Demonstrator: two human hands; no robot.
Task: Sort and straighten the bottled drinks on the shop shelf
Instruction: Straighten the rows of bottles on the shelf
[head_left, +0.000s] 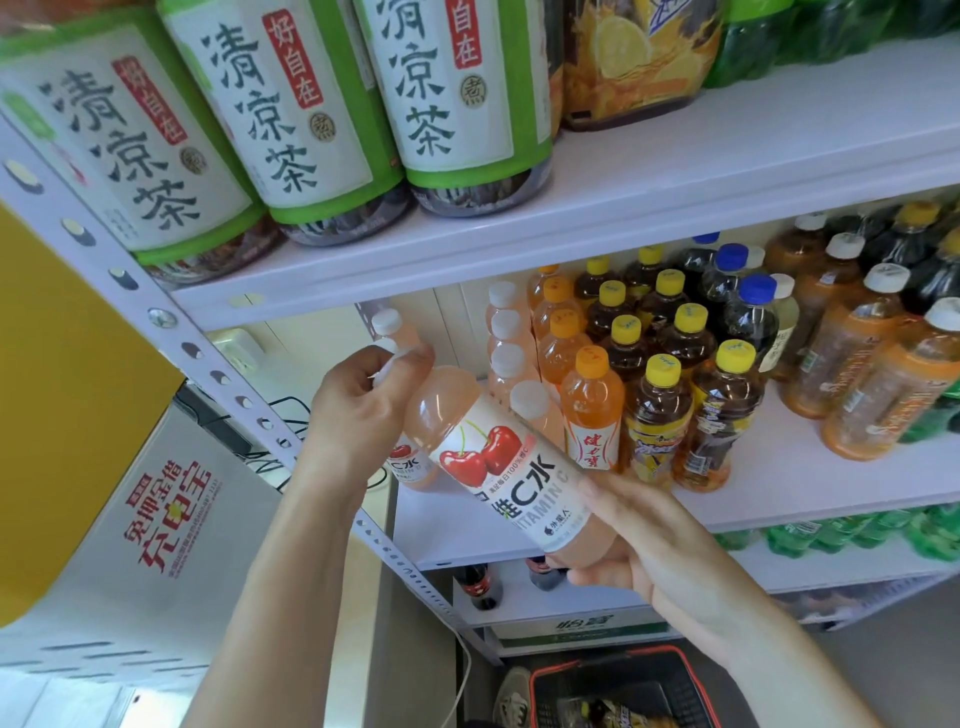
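Fingers (374, 364), left hand (358, 415): curled round cap of pink cherry bottle (498, 467); right hand (644, 540): curled under its base. Bottle tilted, held before middle shelf (779, 483), beside white-capped pink row (506, 332)

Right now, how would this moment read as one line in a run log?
cherry bottle: tilted, in front of middle shelf | left hand: grips cap end | right hand: holds base | pink row: upright
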